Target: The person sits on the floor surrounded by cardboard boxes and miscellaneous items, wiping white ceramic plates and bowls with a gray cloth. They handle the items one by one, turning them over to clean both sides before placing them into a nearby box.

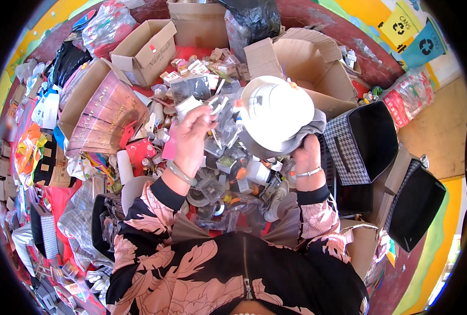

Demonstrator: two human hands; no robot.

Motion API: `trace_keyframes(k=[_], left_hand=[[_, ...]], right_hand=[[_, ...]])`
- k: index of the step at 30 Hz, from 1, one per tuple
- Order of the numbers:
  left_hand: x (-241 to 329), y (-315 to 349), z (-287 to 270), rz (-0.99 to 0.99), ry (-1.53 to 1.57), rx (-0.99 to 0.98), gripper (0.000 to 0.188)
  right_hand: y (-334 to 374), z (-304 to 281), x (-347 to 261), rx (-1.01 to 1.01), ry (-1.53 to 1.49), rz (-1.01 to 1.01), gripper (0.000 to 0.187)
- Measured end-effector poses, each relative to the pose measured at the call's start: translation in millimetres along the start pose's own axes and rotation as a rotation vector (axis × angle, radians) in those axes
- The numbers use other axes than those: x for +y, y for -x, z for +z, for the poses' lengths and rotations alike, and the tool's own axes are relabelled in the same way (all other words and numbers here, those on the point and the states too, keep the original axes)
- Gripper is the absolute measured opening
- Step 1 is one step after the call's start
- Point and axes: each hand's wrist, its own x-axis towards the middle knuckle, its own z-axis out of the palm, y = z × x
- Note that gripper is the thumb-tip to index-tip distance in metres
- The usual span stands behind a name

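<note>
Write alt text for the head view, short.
A person's right hand holds a white bowl-shaped dish with a grey cloth over a heap of mixed plastic scraps; the left hand lifts a small white piece. Open cardboard boxes and black bags ring the heap.

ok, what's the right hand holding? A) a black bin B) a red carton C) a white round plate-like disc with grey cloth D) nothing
C: the right hand grips a white round disc together with a grey cloth at its lower edge, raised above the pile of mixed scrap.
</note>
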Motion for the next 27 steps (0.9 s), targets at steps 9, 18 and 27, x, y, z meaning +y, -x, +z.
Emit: trace_keyframes(k=[9, 18, 27], left_hand=[[-25, 13, 47, -0.306, 0.612, -0.238, 0.056], [-22, 7, 65, -0.244, 0.727, 0.169, 0.061], [-16, -29, 53, -0.07, 0.537, 0.273, 0.055]], right_hand=[[26, 35, 34, 0.045, -0.035, 0.088, 0.038], [39, 59, 62, 0.087, -0.038, 0.085, 0.032], [55, 84, 79, 0.035, -0.13, 0.034, 0.033]])
